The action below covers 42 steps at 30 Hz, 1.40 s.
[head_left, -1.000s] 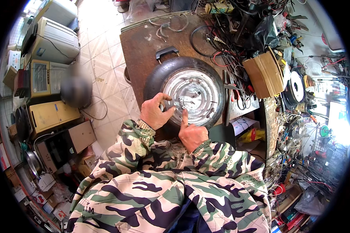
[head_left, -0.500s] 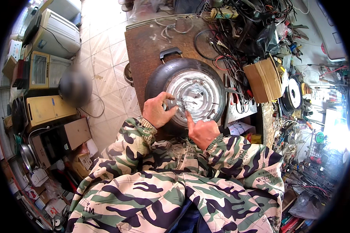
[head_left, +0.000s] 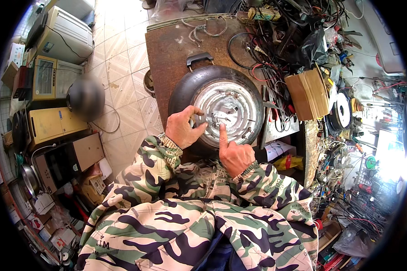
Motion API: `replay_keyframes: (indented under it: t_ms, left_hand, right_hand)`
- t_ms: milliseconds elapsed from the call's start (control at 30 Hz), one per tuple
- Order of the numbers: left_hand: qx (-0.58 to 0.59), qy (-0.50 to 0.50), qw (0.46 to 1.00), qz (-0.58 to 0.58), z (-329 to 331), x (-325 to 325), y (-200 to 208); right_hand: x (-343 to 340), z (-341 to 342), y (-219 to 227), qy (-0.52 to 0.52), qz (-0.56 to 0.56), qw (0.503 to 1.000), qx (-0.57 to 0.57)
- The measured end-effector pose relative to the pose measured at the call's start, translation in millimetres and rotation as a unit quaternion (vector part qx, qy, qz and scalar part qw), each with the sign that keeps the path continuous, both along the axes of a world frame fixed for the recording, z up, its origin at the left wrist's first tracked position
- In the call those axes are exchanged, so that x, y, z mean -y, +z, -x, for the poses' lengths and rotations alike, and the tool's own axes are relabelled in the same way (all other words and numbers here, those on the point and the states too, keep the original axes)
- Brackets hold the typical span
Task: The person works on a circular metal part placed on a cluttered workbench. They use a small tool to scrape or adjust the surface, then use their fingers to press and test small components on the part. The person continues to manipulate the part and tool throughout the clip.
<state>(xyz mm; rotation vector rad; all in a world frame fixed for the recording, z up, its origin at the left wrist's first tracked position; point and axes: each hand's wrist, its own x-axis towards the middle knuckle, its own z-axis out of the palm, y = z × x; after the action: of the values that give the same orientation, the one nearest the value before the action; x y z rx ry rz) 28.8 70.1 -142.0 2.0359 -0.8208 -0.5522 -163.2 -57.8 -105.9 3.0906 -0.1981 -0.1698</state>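
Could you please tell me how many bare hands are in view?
2: the left hand over the near left part of the black pan, the right hand across its near edge.

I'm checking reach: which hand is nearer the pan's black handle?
Left. The left hand is at the near-left side of the pan, nearer the handle on the far side. The right hand is farther right and closer to the person.

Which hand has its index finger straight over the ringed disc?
The right hand: its index finger points over the disc; the left hand curves thumb and index finger toward each other.
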Motion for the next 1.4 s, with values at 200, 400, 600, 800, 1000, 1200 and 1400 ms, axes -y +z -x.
replay_keyframes:
  t_ms: [200, 400, 600, 800, 1000, 1200, 1400]
  left_hand:
    - [-0.006, -0.008, 1.000, 0.000, -1.1, 0.1, 0.4]
    - [-0.007, 0.006, 1.000, -0.019, -2.1, -1.4, 7.3]
    - [0.007, 0.003, 1.000, 0.004, 0.2, 0.5, 2.5]
    - [0.000, -0.006, 1.000, -0.021, 0.6, 2.5, 8.1]
    - [-0.012, -0.006, 1.000, -0.014, 0.4, 1.3, 9.3]
    - [0.009, -0.001, 0.999, -0.031, 0.2, -0.7, 9.2]
    - [0.018, 0.008, 0.999, -0.031, 1.4, 3.6, 10.7]
  right_hand:
    - [-0.2, -9.2, 8.2, -0.072, -0.104, 0.992, -0.009]
    - [15.3, -14.6, 22.7, -0.184, -0.327, 0.927, -0.003]
    - [3.4, -5.3, 25.8, -0.219, -0.355, 0.909, 0.024]
    - [-9.0, 27.9, 19.3, -0.236, -0.409, 0.875, 0.102]
    - [7.6, 39.0, 25.4, -0.269, -0.337, 0.863, 0.264]
    - [73.0, 9.1, 17.5, -0.210, -0.233, 0.929, 0.198]
    - [100.9, -25.9, 0.4, -0.138, -0.169, 0.967, 0.132]
